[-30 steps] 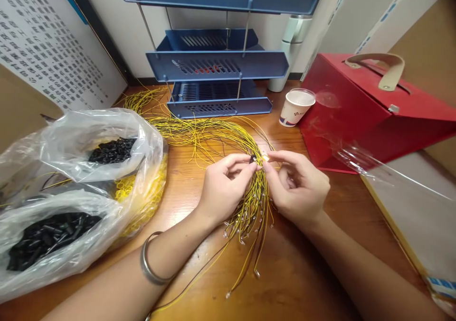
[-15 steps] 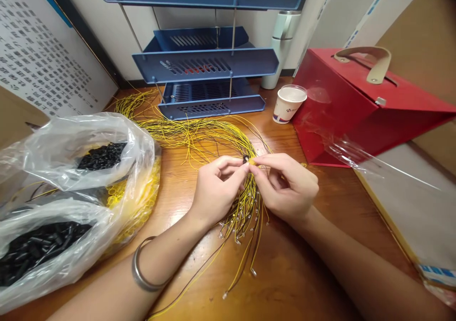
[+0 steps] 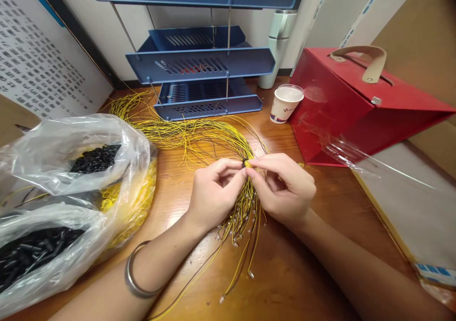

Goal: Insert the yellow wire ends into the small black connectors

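Black piece in left hand, apparently partly hidden, its exact shape unclear.

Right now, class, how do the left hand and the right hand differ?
The left hand has a small black piece at its fingertips; the right hand has a small yellow piece. A metal bangle circles the left hand's arm; none shows on the right hand's. Both hands pinch, close together, over the yellow and dark wires.

Moderate light — glare on the table, shadow toward lower right; wires slightly soft — outer edges stretched.
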### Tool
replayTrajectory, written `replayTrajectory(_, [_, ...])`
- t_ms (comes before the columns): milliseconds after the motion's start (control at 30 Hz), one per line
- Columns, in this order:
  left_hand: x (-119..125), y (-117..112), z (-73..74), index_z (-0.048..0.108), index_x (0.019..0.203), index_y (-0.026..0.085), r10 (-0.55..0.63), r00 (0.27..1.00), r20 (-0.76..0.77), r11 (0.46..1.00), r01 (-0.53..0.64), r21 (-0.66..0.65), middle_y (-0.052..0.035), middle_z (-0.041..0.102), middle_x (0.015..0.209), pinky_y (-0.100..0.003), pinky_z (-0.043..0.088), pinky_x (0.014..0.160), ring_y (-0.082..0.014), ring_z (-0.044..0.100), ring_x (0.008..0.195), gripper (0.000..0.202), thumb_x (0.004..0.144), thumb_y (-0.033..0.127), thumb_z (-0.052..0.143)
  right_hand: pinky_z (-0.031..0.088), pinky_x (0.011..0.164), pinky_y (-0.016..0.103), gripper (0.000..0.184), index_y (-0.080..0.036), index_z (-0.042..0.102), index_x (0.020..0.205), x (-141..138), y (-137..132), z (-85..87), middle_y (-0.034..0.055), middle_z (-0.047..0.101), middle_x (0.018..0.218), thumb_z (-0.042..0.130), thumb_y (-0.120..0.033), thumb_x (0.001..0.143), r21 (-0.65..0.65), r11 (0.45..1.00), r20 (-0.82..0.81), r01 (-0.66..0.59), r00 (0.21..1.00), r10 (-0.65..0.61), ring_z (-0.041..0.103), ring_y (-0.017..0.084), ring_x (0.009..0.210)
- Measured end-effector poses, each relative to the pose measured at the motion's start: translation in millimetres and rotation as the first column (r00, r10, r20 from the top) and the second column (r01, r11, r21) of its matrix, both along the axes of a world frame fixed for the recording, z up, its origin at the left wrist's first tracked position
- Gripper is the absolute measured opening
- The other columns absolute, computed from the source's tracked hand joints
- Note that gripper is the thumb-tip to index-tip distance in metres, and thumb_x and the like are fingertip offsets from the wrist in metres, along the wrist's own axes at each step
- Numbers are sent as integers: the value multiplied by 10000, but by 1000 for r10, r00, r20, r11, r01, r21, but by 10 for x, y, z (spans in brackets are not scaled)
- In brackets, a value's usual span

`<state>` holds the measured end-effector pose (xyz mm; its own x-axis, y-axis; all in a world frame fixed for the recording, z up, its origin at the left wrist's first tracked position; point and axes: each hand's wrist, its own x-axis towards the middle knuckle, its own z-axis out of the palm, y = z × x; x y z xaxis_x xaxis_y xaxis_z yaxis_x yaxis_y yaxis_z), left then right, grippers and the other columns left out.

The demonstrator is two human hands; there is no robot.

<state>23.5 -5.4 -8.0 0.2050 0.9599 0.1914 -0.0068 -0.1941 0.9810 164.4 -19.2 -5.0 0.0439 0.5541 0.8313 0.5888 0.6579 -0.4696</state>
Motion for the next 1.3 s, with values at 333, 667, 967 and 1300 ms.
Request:
replayTrajectory(333, [-18,-4,3,688,880,155,12,998,-65,999,-9,44,-31,700,703,-178,452,431,-74,555,482,123,849,268,648,342,400,232,190,-199,680,950,-22,-7,-11,25,681,867,684,-116,779,-95,995,-93,-27,996,18,392,44,433])
replayTrajectory(667, [-18,1,12,695,898,164,26,998,-66,997,-21,75,-25,704,742,-166,472,477,-72,575,530,118,878,261,630,364,459,237,194,-161,714,1006,-18,9,11,18,635,825,687,-152,814,-220,971,-117,-92,991,67,412,54,503])
replayTrajectory(967, [-13,12,-12,705,921,182,40,998,-46,993,-35,111,-14,700,735,-187,522,581,-104,637,646,98,877,238,638,394,509,249,164,-109,729,973,-2,0,43,21,635,746,691,-128,815,-198,974,-106,-107,991,88,473,79,560])
replayTrajectory(1300, [8,14,-22,699,901,182,14,1000,-11,997,-13,78,2,679,721,-161,454,525,-66,558,571,86,879,244,644,381,493,242,104,-124,699,928,-6,2,41,13,599,783,665,-163,838,-300,942,-193,-149,977,93,473,67,556])
